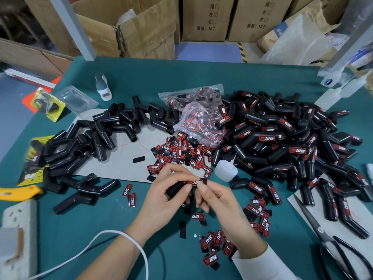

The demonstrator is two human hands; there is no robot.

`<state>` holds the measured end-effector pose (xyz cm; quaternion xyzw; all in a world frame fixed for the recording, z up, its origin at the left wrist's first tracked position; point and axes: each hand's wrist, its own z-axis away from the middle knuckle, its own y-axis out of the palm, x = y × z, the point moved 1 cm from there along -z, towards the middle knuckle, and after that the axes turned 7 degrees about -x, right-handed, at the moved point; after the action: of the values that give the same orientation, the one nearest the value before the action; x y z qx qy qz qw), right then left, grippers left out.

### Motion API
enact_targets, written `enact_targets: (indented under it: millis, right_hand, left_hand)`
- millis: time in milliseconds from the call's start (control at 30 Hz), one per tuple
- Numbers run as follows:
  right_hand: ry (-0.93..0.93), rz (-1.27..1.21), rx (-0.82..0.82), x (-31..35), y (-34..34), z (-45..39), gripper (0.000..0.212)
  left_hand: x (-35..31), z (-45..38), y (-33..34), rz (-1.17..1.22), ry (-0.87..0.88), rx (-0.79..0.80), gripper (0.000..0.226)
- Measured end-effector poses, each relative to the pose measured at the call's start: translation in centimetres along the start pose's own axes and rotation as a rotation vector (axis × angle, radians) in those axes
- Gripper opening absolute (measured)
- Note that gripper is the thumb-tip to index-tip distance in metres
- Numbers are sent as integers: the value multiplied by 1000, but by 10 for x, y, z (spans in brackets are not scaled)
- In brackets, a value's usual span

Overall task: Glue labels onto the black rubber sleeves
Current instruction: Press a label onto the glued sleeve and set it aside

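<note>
Nearest, loose labels [211, 244] lie scattered on the green tabletop [101, 219], with scissors [331, 245] at the near right. Just above them, the left hand [161, 197] curls round a black rubber sleeve [176, 187], while the right hand [214, 196] pinches a label [195, 182] against the sleeve's upper end. A small white glue bottle [225, 170] stands just beyond the right hand. Farther right sits a heap of labelled sleeves [292, 142]; farther left, plain sleeves [96, 138] lie on grey card [121, 164]. A clear bag of labels [201, 118] lies between the piles, with cardboard boxes [205, 19] beyond the tabletop.
</note>
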<state>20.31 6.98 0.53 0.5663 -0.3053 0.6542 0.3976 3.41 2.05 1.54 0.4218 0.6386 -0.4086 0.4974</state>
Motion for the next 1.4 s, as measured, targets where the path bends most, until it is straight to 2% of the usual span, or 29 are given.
enact_targets:
  millis: [200, 500, 733, 833, 967, 1200, 1300, 1367, 1400]
  right_hand:
    - [67, 85, 21, -11, 3, -2, 73]
    - [51, 141, 34, -12, 5, 1, 74]
    - [71, -30, 12, -7, 5, -1, 90]
    - [54, -84, -17, -10, 2, -2, 86]
    - [32, -21, -22, -9, 1, -2, 84]
    - [14, -33, -74, -4, 1, 0, 72]
    - [-51, -73, -129, -1, 4, 2, 52]
    - [-81, -202, -155, 1, 9, 3, 30]
    - [-89, -259, -157, 1, 12, 4, 28]
  left_hand:
    - [-1, -2, 2, -17, 0, -68, 6]
    - [-4, 0, 3, -83, 120, -107, 9]
    - [-2, -2, -2, -55, 104, -68, 17]
    - [-2, -3, -6, -65, 156, -73, 19]
    - [-1, -2, -5, -110, 208, -82, 20]
    - [-3, -1, -6, 67, 80, -37, 43]
    - [-5, 4, -2, 27, 112, -74, 50]
    - [-5, 7, 3, -51, 172, -84, 57]
    - [-5, 9, 6, -96, 208, -91, 62]
